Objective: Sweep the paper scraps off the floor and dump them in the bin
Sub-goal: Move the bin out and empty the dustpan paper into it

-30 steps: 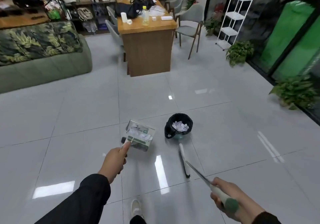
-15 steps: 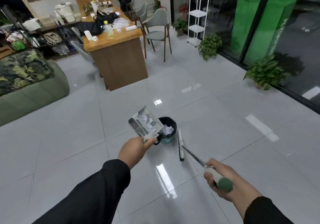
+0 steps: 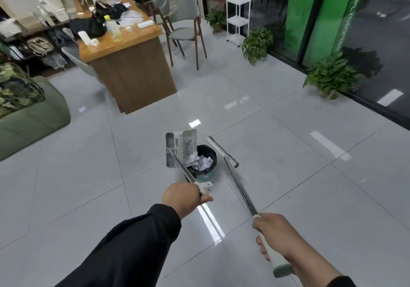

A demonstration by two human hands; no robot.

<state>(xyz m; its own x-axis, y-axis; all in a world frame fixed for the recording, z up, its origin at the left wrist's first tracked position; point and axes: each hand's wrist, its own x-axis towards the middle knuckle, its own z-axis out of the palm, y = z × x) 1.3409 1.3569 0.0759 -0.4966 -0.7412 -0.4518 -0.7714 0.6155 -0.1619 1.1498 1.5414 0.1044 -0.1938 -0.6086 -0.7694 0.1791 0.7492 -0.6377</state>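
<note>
Nearest you, your right hand is wrapped round the white grip of the broom, fingers curled tight; the shaft runs fwd and left, and the head sits by the floor just right of the bin, parked out of the way, prob. so it's ready for another pass w/o blocking the pour. Your left hand, arm in a black sleeve, grips the dustpan by the end of its long handle, thumb pointing fwd along it. That long reach lets you stand upright and still get the pan over the bin. The pan is tipped steeply, its lower right edge at the bin's left rim, which is why the scraps slide out: a white heap lies inside the black liner, a few bits right at the pan's lip, can't tell if any are left on the pan. So the scraps are mostly in the bin; I'd judge the dump is about done. No scraps show on the floor tiles nearby. Further off, left, a green sofa; straight ahead a wooden desk w/ bottle and bags, chairs behind it; right, potted plants along the glass wall and a white shelf rack.
</note>
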